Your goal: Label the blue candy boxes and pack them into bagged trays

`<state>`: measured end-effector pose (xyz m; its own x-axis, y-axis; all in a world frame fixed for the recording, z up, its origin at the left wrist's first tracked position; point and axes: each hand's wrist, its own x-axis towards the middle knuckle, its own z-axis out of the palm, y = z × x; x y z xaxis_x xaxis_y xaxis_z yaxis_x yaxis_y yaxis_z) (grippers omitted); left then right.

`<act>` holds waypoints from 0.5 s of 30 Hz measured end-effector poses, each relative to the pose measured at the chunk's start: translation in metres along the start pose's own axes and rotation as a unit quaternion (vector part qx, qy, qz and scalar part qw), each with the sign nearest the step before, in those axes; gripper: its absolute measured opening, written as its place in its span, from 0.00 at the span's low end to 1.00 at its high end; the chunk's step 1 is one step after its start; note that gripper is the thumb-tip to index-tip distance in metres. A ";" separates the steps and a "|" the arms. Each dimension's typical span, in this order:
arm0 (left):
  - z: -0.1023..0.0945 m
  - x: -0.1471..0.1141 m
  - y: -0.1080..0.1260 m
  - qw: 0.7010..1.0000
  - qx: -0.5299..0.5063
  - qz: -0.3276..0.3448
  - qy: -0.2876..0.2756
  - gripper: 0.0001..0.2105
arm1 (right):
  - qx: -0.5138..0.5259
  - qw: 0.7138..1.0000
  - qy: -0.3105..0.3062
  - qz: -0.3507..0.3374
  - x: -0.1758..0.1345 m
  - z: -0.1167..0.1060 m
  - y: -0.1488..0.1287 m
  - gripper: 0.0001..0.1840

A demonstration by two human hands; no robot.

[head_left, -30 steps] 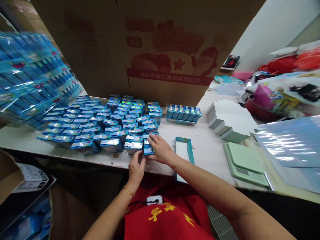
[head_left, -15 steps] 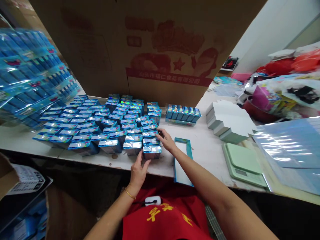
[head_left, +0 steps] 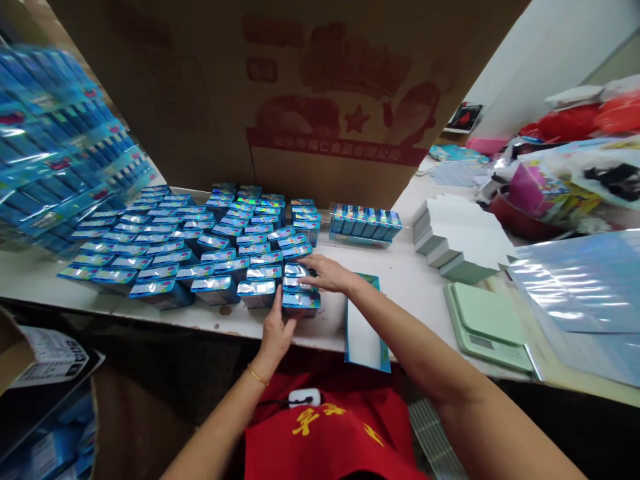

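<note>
Small blue boxes [head_left: 213, 290] with shiny tops stand upright in close rows on the white table. My left hand [head_left: 276, 330] is at the front of the nearest right-hand row. Its index finger lies along the left side of the front box [head_left: 301, 303] and its thumb is by the front face, gripping the corner. From the right, my right hand [head_left: 330, 273] reaches over the boxes just behind, fingers curled onto them; its fingertips are partly hidden among the boxes. A shallow blue-edged tray [head_left: 367, 333] with a white inside lies under my right forearm.
A large cardboard carton [head_left: 320, 153] stands behind the rows. A filled display tray [head_left: 365, 223] sits before it. White card stacks [head_left: 463, 233], a green scale [head_left: 487, 320] and clear plastic sheets [head_left: 580, 287] lie to the right. Stacked wrapped packs [head_left: 60, 147] rise at left.
My right hand has moved left, further over the row of boxes, its fingers now across them. The front box has shifted slightly away from its left neighbour. My left hand stays beside it.
</note>
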<state>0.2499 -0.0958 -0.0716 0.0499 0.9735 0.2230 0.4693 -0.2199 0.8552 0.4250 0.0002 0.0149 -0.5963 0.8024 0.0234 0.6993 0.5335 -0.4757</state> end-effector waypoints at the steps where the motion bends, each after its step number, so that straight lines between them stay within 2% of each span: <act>1: 0.000 0.001 -0.002 1.000 0.005 0.005 0.003 0.32 | -0.044 0.999 -0.017 -0.007 0.000 0.000 -0.008 0.41; 3: 0.001 0.003 -0.005 1.000 0.016 0.014 0.005 0.30 | -0.120 0.992 -0.042 -0.006 0.000 0.003 -0.023 0.59; 5: 0.002 0.004 -0.008 1.000 0.020 0.019 0.005 0.29 | -0.163 0.985 -0.050 0.009 0.000 0.008 -0.034 0.64; 10: 0.001 0.004 -0.015 1.000 0.013 0.018 -0.009 0.30 | -0.155 0.987 -0.037 0.030 -0.002 0.018 -0.041 0.62; 15: -0.001 0.001 -0.013 0.999 -0.014 0.022 -0.043 0.35 | -0.097 0.993 0.030 0.064 -0.014 0.027 -0.041 0.56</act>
<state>0.2427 -0.0924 -0.0817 0.1458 0.9646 0.2199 0.4397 -0.2623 0.8590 0.3936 -0.0400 0.0108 -0.4777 0.8781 0.0284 0.8341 0.4634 -0.2991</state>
